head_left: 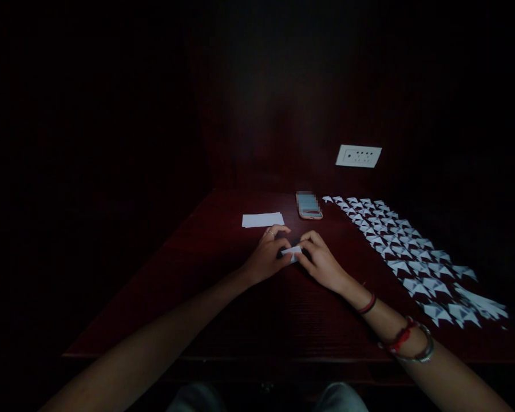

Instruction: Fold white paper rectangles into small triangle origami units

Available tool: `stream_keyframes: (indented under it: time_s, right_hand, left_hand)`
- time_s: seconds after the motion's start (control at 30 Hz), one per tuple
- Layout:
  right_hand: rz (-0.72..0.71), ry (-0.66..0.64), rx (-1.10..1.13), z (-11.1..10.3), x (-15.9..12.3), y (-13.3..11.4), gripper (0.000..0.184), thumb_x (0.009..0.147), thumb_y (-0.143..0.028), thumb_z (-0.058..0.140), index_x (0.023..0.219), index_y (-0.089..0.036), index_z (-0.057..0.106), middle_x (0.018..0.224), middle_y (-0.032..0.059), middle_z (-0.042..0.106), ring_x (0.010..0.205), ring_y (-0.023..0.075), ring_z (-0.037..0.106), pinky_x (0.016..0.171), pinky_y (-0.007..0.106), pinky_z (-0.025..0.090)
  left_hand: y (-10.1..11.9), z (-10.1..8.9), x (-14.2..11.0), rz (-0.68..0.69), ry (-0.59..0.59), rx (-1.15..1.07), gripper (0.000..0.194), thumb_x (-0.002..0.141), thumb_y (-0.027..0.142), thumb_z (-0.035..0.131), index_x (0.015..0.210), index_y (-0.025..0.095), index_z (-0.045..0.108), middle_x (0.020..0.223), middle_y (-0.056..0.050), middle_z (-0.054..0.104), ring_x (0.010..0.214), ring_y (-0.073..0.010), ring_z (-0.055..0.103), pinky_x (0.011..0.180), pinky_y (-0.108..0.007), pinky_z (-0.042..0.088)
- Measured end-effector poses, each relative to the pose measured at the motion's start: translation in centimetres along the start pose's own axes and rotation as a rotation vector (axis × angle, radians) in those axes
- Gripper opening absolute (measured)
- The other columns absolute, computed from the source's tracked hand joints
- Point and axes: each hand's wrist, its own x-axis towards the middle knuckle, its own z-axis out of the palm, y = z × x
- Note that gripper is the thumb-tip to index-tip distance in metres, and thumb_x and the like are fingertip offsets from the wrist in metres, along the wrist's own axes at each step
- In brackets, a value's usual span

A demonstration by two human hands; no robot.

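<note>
Between my two hands is a small piece of folded white paper (292, 252), held just above or on the dark red table. My left hand (266, 256) pinches its left side, with a ring showing on one finger. On the right side, the thumb and fingers of my right hand (320, 262) close on the same paper. The fingers cover part of it, so its exact folds are hard to make out. Beyond my left hand lies a flat stack of white paper strips (263, 220).
A phone (309, 205) lies near the back of the table (189, 252). Rows of folded white paper pieces (397, 240) cover the right side, with a bundle of narrow folded strips (483, 302) near the front. A socket plate (359, 155) is on the back wall.
</note>
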Motion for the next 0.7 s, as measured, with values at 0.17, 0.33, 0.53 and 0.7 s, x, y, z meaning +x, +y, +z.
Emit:
stream_keyframes:
  time_s: [0.17,0.33,0.53,0.7]
  right_hand:
    - [0.021,0.035,-0.033,0.2,0.0,0.3,0.008,0.075,-0.022,0.045,0.078,-0.017,0.051,0.089,0.0063,0.041,0.086,0.0183,0.04,0.076,0.033,0.036]
    - [0.001,0.087,-0.005,-0.5,0.0,0.7,0.027,0.071,-0.023,0.053,0.098,-0.021,0.049,0.097,0.0066,0.039,0.094,0.0191,0.039,0.083,0.034,0.034]
    - [-0.079,-0.136,-0.046,0.1,-0.2,1.4,0.023,0.07,-0.022,0.055,0.093,-0.025,0.055,0.098,0.0057,0.043,0.094,0.02,0.039,0.078,0.037,0.034]
    - [-0.065,-0.176,-0.016,0.5,-0.2,1.5,0.027,0.069,-0.03,0.056,0.096,-0.023,0.053,0.094,0.0051,0.046,0.089,0.018,0.042,0.075,0.035,0.035]
  left_hand:
    - [-0.6,0.2,0.1,-0.028,0.013,-0.007,0.004,0.07,0.021,0.052,0.07,0.018,0.055,0.11,-0.002,0.036,0.106,-0.0182,0.033,0.09,-0.034,0.027]
    - [-2.1,0.7,-0.2,-0.223,-0.037,0.048,0.009,0.069,0.025,0.053,0.067,0.017,0.055,0.104,-0.004,0.039,0.1,-0.0217,0.036,0.086,-0.038,0.03]
    - [-2.9,1.0,-0.8,-0.191,-0.06,0.174,0.042,0.063,0.027,0.057,0.104,0.027,0.046,0.122,-0.004,0.025,0.11,-0.0275,0.025,0.082,-0.044,0.029]
    - [-3.0,0.5,-0.7,-0.078,-0.264,0.143,0.028,0.073,0.023,0.045,0.1,0.029,0.051,0.117,0.0,0.039,0.11,-0.0221,0.029,0.088,-0.042,0.024]
